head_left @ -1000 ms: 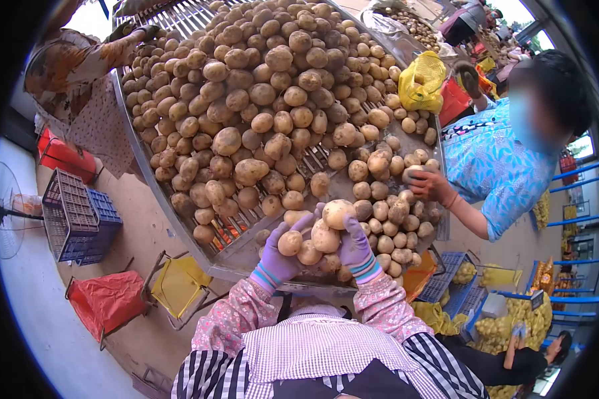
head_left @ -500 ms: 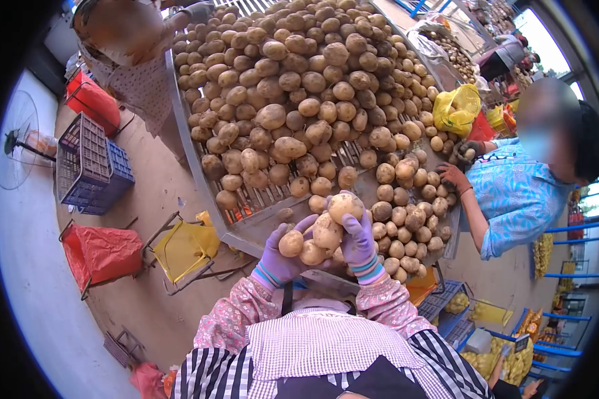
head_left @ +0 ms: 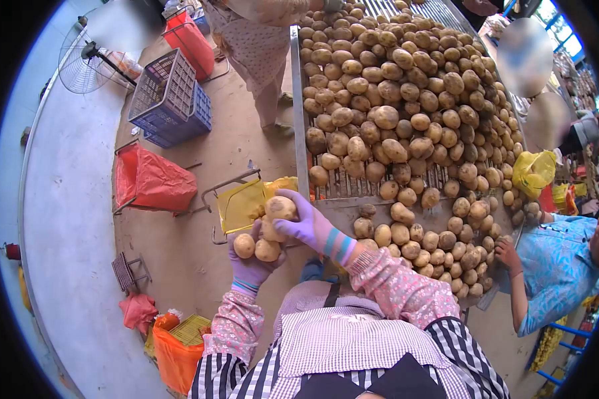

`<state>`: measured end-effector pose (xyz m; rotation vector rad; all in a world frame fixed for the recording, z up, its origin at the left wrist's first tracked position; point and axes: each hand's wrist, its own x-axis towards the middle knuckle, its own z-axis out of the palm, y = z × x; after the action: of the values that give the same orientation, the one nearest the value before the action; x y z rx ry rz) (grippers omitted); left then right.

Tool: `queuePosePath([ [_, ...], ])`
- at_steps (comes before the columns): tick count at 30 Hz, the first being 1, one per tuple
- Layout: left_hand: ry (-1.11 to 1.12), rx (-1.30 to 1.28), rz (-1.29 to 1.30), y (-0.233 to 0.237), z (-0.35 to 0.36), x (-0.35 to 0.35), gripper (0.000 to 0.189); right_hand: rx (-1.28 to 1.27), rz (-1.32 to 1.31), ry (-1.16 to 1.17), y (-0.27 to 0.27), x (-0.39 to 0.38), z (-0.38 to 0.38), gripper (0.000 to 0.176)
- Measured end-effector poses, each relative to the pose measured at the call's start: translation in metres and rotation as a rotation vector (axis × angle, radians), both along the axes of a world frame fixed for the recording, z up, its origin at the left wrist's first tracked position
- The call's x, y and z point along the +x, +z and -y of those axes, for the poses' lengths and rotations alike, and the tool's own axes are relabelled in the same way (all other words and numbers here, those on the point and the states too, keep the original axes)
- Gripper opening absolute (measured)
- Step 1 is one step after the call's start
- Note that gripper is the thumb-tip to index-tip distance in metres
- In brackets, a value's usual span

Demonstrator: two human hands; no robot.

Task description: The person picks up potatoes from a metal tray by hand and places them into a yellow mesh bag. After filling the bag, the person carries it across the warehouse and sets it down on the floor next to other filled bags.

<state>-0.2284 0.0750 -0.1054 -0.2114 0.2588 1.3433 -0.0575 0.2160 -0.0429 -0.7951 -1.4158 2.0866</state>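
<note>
Both my hands are in purple gloves, held out to the left of the metal sorting table (head_left: 343, 207). My left hand (head_left: 251, 269) cups potatoes (head_left: 267, 251) from below, its fingers curled round them. From the right, my right hand (head_left: 306, 225) grips a larger potato (head_left: 281, 207) at the top of the cluster, with its fingers wrapped over it. Several potatoes are bunched between the two hands, and some touch both. Just beyond them is a yellow bag (head_left: 236, 207) on a metal frame. A big potato heap (head_left: 406, 100) covers the slatted table.
A red bag (head_left: 154, 181) hangs on a frame at left, near stacked blue crates (head_left: 170, 100) and a fan (head_left: 86, 60). An orange bag (head_left: 178, 356) stands at lower left. One co-worker (head_left: 556, 259) is at right; another (head_left: 249, 60) stands across the table's left edge.
My view has turned left, so the table now appears further right. My hands, with the potatoes, have moved from over the table's edge to beside it, near the yellow bag.
</note>
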Motion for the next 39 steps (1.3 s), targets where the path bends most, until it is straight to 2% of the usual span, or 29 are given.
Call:
queuePosePath([
  [1, 0.060, -0.016, -0.045, -0.001, 0.002, -0.012, 0.081, 0.000, -0.007, 0.007, -0.005, -0.016, -0.004, 0.074],
  [3, 0.178, -0.050, -0.134, -0.009, 0.008, -0.038, 0.077, 0.119, 0.141, 0.091, -0.019, -0.040, -0.008, 0.073],
  [4, 0.192, -0.114, -0.239, -0.019, 0.006, -0.054, 0.071, 0.265, 0.225, 0.135, -0.030, -0.045, -0.010, 0.068],
  [5, 0.192, -0.112, -0.242, -0.030, 0.008, -0.068, 0.071, 0.267, 0.222, 0.134, -0.031, -0.043, -0.007, 0.068],
  [6, 0.187, -0.287, -0.338, -0.041, 0.006, -0.081, 0.069, 0.257, 0.235, 0.146, -0.030, -0.036, -0.003, 0.065],
  [7, 0.175, -0.460, -0.430, -0.052, 0.003, -0.092, 0.067, 0.247, 0.254, 0.153, -0.030, -0.026, 0.001, 0.062],
  [9, 0.111, -0.452, -0.468, -0.065, 0.000, -0.102, 0.064, 0.225, 0.320, 0.116, -0.012, 0.001, 0.015, 0.054],
  [11, 0.128, -0.630, -0.628, -0.057, -0.011, -0.092, 0.067, 0.460, 0.354, 0.068, -0.021, 0.033, 0.028, 0.049],
  [13, 0.080, -0.597, -0.648, -0.056, -0.023, -0.079, 0.066, 0.632, 0.399, 0.011, -0.024, 0.069, 0.040, 0.046],
  [15, 0.057, -0.569, -0.676, -0.060, -0.036, -0.063, 0.065, 0.636, 0.459, -0.046, -0.020, 0.111, 0.047, 0.048],
  [17, 0.023, -0.438, -0.730, -0.067, -0.052, -0.042, 0.059, 1.007, 0.938, -0.136, -0.018, 0.155, 0.057, 0.057],
  [19, -0.008, -0.420, -0.823, -0.056, -0.075, -0.006, 0.051, 0.936, 1.265, -0.207, -0.043, 0.204, 0.070, 0.068],
  [20, 0.012, -0.304, -1.063, -0.044, -0.085, 0.015, 0.047, 0.826, 1.363, -0.209, -0.053, 0.233, 0.079, 0.072],
  [22, 0.029, -0.086, -1.524, -0.012, -0.105, 0.057, 0.035, 0.874, 1.409, -0.172, -0.049, 0.272, 0.100, 0.076],
  [23, 0.009, -0.073, -1.529, -0.010, -0.108, 0.070, 0.035, 0.849, 1.465, -0.153, -0.043, 0.281, 0.110, 0.079],
  [24, 0.052, 0.075, -1.681, -0.006, -0.109, 0.080, 0.032, 0.832, 1.471, -0.168, -0.044, 0.289, 0.120, 0.079],
  [25, 0.106, 0.234, -1.822, -0.004, -0.113, 0.094, 0.031, 0.814, 1.511, -0.226, -0.047, 0.296, 0.127, 0.079],
  [26, 0.216, 0.618, -2.261, 0.027, -0.115, 0.112, 0.036, 0.792, 1.556, -0.288, -0.050, 0.302, 0.135, 0.080],
  [27, 0.207, 0.648, -2.247, 0.041, -0.112, 0.128, 0.036, 0.775, 1.572, -0.307, -0.052, 0.307, 0.143, 0.080],
  [28, 0.107, 0.803, -2.207, 0.050, -0.110, 0.143, 0.038, 0.723, 1.591, -0.340, -0.057, 0.314, 0.152, 0.081],
  [30, -0.048, 1.103, -2.154, 0.051, -0.111, 0.170, 0.038, 0.578, 1.636, -0.365, -0.056, 0.326, 0.167, 0.076],
  [31, -0.178, 1.159, -2.112, 0.046, -0.108, 0.180, 0.040, 0.558, 1.656, -0.392, -0.059, 0.332, 0.176, 0.076],
  [33, -0.294, 1.251, -2.185, 0.035, -0.105, 0.196, 0.039, 0.625, 1.697, -0.452, -0.063, 0.341, 0.190, 0.072],
  [34, -0.362, 1.270, -2.231, 0.031, -0.105, 0.200, 0.042, 0.666, 1.685, -0.560, -0.062, 0.342, 0.196, 0.059],
  [35, -0.359, 1.292, -2.216, 0.029, -0.104, 0.202, 0.042, 0.657, 1.698, -0.574, -0.064, 0.345, 0.198, 0.059],
  [37, -0.488, 1.227, -2.268, 0.026, -0.103, 0.205, 0.045, 0.561, 1.562, -0.838, -0.070, 0.351, 0.196, 0.044],
  [38, -0.484, 1.244, -2.296, 0.024, -0.103, 0.205, 0.046, 0.627, 1.584, -0.939, -0.062, 0.348, 0.185, 0.034],
  [39, -0.482, 1.251, -2.292, 0.023, -0.103, 0.206, 0.046, 0.626, 1.588, -0.944, -0.055, 0.351, 0.172, 0.034],
])
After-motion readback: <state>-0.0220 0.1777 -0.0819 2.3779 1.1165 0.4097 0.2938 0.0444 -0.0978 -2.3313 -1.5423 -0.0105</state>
